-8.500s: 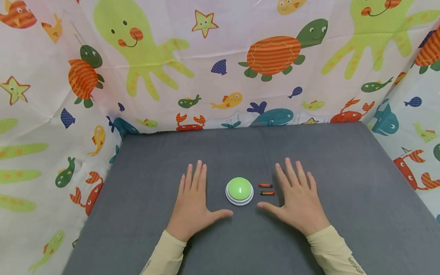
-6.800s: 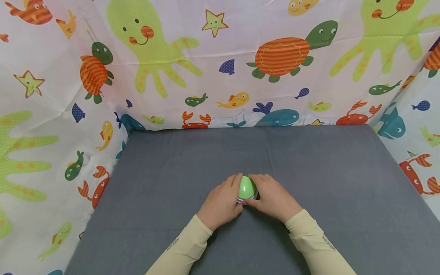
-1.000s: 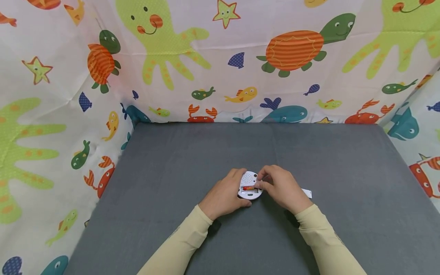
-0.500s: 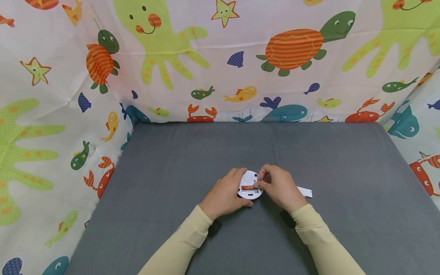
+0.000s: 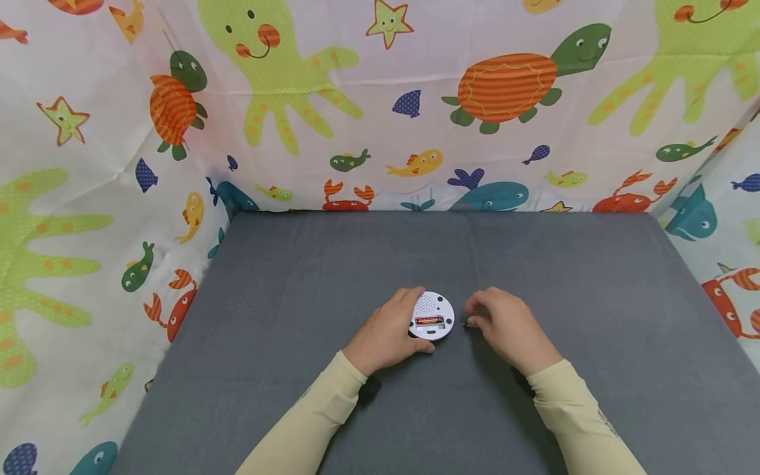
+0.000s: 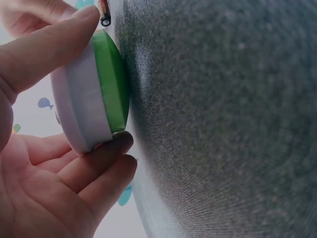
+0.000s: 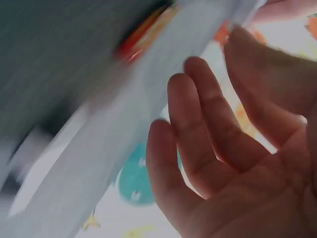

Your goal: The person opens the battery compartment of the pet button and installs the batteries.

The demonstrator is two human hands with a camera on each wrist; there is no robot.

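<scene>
My left hand (image 5: pixel 386 336) grips a round push button (image 5: pixel 426 304) by its rim, thumb on the near side. The button is turned over, white base up, its green dome (image 6: pixel 112 82) facing the table. A red and black battery (image 5: pixel 429 321) sits in the base's compartment. To the right my right hand (image 5: pixel 515 330) hovers low with loosely bent fingers. A second small battery (image 7: pixel 146 32) lies on the table by that hand, blurred in the right wrist view and apart from the fingertips there; only its end shows from the head.
A white strip-shaped cover (image 7: pixel 47 161) lies on the grey tabletop (image 5: pixel 332 264), blurred, and is hidden behind the right hand in the head view. A curtain (image 5: pixel 380 119) with printed sea animals stands along the back and both sides.
My right hand has left the battery compartment and moved right, uncovering the base. The cover is now hidden behind it. Several seconds ago the button stood dome up with two batteries beside it.
</scene>
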